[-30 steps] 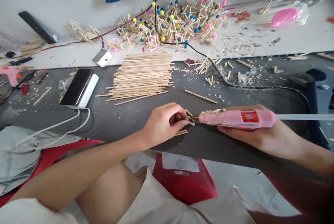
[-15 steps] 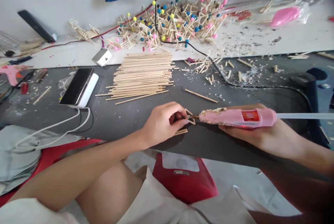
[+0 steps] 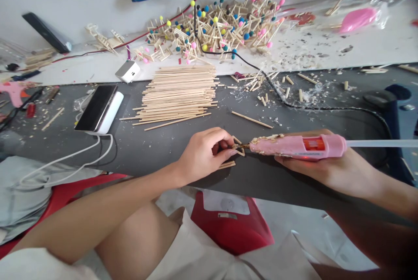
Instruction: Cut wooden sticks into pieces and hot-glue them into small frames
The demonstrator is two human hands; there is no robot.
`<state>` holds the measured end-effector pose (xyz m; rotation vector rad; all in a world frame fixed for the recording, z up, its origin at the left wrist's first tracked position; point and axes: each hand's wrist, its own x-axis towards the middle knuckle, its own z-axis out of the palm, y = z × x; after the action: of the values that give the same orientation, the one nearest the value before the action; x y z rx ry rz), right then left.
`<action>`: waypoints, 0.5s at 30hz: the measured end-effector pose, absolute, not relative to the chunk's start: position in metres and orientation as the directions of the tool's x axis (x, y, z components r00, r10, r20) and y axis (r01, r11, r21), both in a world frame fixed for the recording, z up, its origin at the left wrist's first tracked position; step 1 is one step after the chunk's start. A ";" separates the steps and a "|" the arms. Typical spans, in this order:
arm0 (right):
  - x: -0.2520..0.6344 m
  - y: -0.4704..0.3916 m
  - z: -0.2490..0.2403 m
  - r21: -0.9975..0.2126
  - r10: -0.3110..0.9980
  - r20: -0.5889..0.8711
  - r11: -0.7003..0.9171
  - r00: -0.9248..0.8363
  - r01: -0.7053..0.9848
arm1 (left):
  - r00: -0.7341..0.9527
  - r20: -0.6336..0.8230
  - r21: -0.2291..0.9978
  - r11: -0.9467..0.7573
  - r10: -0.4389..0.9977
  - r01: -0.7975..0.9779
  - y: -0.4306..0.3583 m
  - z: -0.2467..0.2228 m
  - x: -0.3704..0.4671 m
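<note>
My right hand [image 3: 329, 171] is wrapped round a pink hot glue gun [image 3: 287, 146], with a clear glue stick [image 3: 382, 143] running out of its back end. The gun's nozzle points left and meets short wooden stick pieces [image 3: 241, 151] pinched in my left hand [image 3: 209, 151]. Those pieces form a small angled shape, and my fingers hide part of it. A few more cut sticks [image 3: 227, 165] lie under the left hand. Ahead of the hands, one loose stick [image 3: 252, 119] rests on the grey table.
A stack of wooden sticks [image 3: 179, 95] lies beyond my left hand. Farther back sits a heap of stick pieces with coloured balls [image 3: 218, 29]. A phone [image 3: 96, 108] stands at left, its white cables hanging near my forearm. A black cord [image 3: 313, 108] crosses the right side.
</note>
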<state>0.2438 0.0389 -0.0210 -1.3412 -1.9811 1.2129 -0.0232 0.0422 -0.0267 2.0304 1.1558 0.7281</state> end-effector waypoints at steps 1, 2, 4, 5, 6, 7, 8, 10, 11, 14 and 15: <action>0.244 0.039 -0.021 -0.862 0.894 -0.115 0.127 -0.434 0.491 | 0.448 0.132 0.781 -0.371 0.884 0.502 0.042 -0.027 -0.023; 0.244 0.039 -0.021 -0.870 0.886 -0.130 0.113 -0.444 0.480 | 0.447 0.131 0.782 -0.369 0.885 0.502 0.042 -0.027 -0.023; 0.243 0.040 -0.022 -0.877 0.881 -0.147 0.094 -0.450 0.471 | 0.446 0.132 0.783 -0.369 0.885 0.501 0.042 -0.027 -0.023; 0.243 0.040 -0.022 -0.877 0.881 -0.149 0.092 -0.448 0.472 | 0.446 0.134 0.783 -0.371 0.885 0.500 0.042 -0.027 -0.023; 0.243 0.040 -0.022 -0.877 0.881 -0.151 0.091 -0.449 0.472 | 0.448 0.135 0.783 -0.372 0.884 0.499 0.042 -0.027 -0.023; 0.243 0.040 -0.022 -0.878 0.880 -0.151 0.090 -0.450 0.470 | 0.449 0.135 0.782 -0.374 0.883 0.499 0.042 -0.027 -0.023; 0.244 0.040 -0.022 -0.880 0.879 -0.152 0.088 -0.452 0.467 | 0.450 0.136 0.782 -0.374 0.883 0.499 0.042 -0.028 -0.023; 0.244 0.040 -0.021 -0.883 0.878 -0.153 0.085 -0.454 0.462 | 0.451 0.135 0.781 -0.374 0.882 0.499 0.042 -0.028 -0.023; 0.245 0.040 -0.021 -0.883 0.878 -0.150 0.087 -0.455 0.460 | 0.451 0.135 0.781 -0.375 0.882 0.499 0.042 -0.028 -0.024; 0.245 0.039 -0.022 -0.882 0.872 -0.148 0.097 -0.466 0.460 | 0.455 0.136 0.781 -0.378 0.880 0.497 0.042 -0.028 -0.024; 0.245 0.039 -0.022 -0.872 0.882 -0.133 0.113 -0.452 0.476 | 0.456 0.135 0.782 -0.377 0.880 0.496 0.042 -0.027 -0.024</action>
<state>0.2450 0.0388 -0.0224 -1.3181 -1.9750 1.2902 -0.0239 0.0424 -0.0275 2.0309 1.1444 0.7273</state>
